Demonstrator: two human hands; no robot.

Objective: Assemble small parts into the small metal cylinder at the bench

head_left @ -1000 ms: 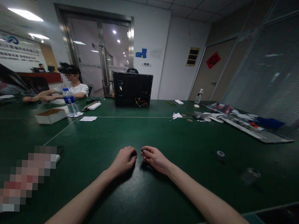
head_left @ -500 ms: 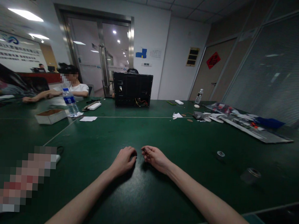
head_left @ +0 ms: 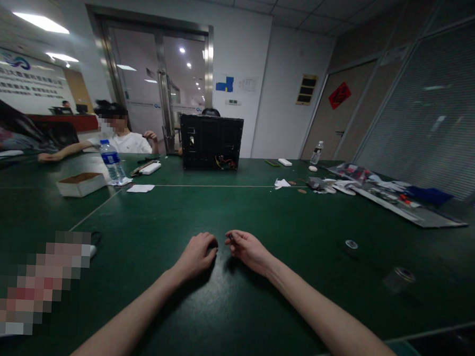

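Fingers [head_left: 206, 238] curled, bare left hand [head_left: 197, 254] and bare right hand [head_left: 248, 251] nearly meet; I can't tell if either grips anything. Well to their right, nearer the right hand, a small silver-topped cylinder [head_left: 351, 245] and larger greyish cylinder [head_left: 398, 282] stand, seemingly upright.

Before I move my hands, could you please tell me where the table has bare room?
Two patches look bare: between your left hand and the black casing, and between your right hand and the small can. Crowded: the far right, around the flat grey board, and the far left, around the bottle and open box.
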